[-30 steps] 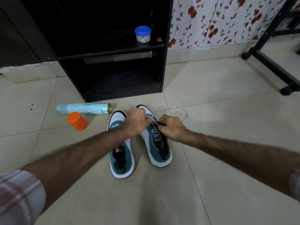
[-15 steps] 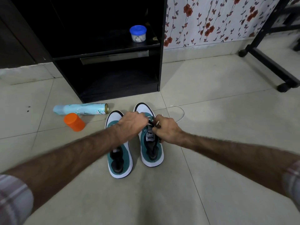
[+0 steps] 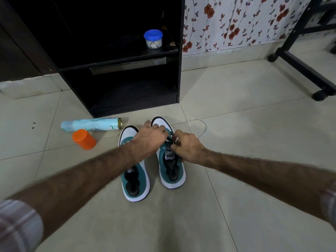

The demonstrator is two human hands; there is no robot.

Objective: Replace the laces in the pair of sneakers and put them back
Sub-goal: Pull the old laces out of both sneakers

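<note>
Where pale floor tiles meet floral wallpaper; both hands' fingers pinch dark lace

A home room: floral wallpaper, tiled floor (black shelf unit nearby)

**Two sneakers on the floor, a lace trailing off one**

We see a pair of teal-and-white sneakers side by side on the tiled floor, toes pointing away from us. The left sneaker sits slightly nearer; its eyelets are hidden. The right sneaker shows a black tongue with a logo patch. A white lace curls on the floor beside its toe.
</note>
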